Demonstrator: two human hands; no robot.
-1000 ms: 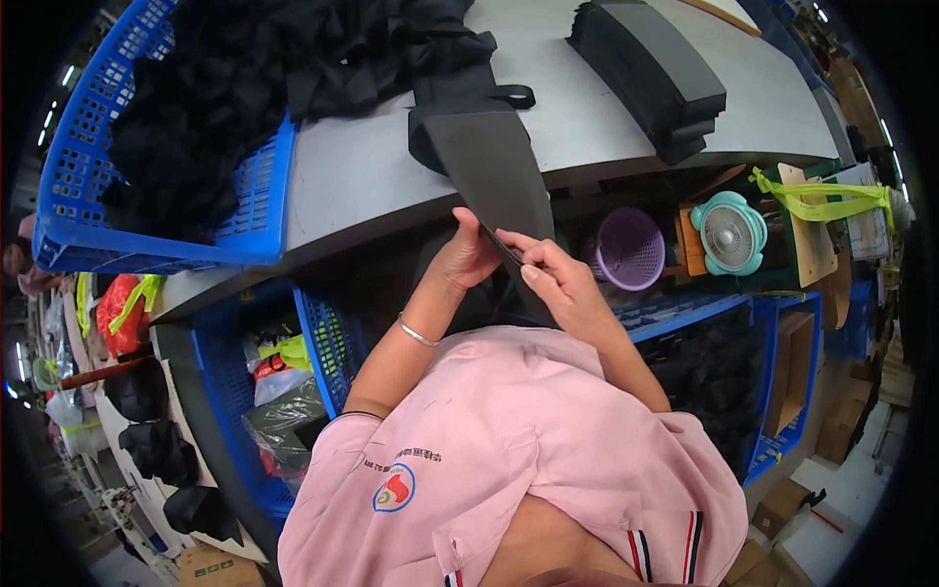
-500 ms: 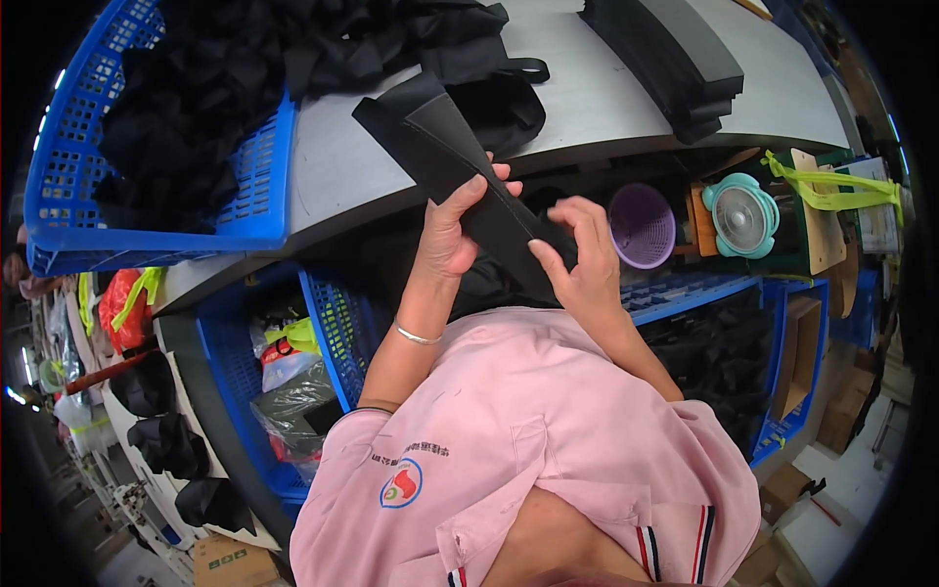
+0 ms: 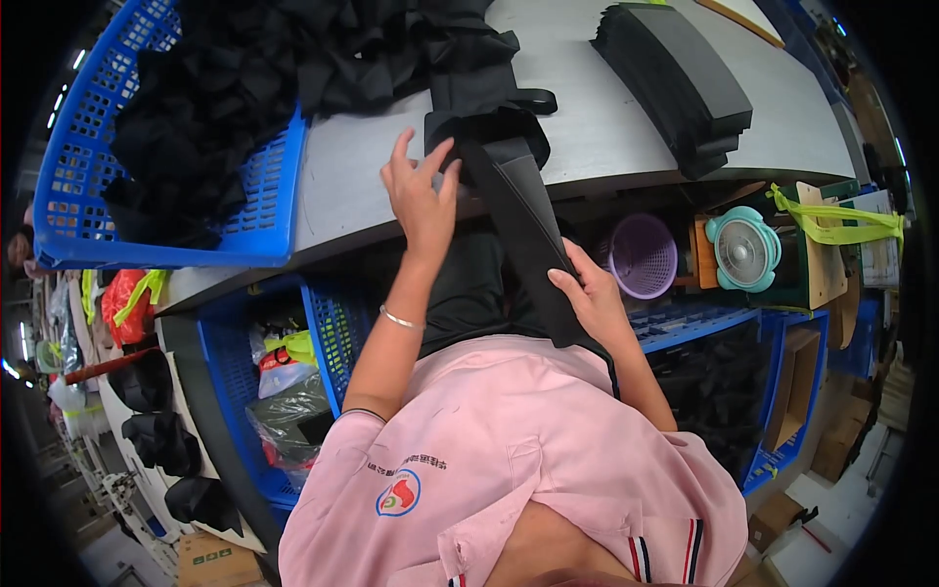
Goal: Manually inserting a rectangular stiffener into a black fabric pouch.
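A long black fabric strip, folded over with a stitched edge, slants from the table edge down toward my lap. Near its lower end my right hand grips it between thumb and fingers. My left hand is off the strip, its fingers spread above the table's front edge and nothing in them. Just beyond, a black fabric piece with a loop lies on the table, partly behind the strip's upper end.
A blue basket heaped with black fabric pieces stands at the left of the table. A stack of black panels lies at the right. Below the edge are a purple perforated basket, a teal fan and a blue crate of bagged things.
My left hand has let go of the strip and moved left, fingers opening. The strip has swung lower and steeper, held by my right hand, which has shifted down.
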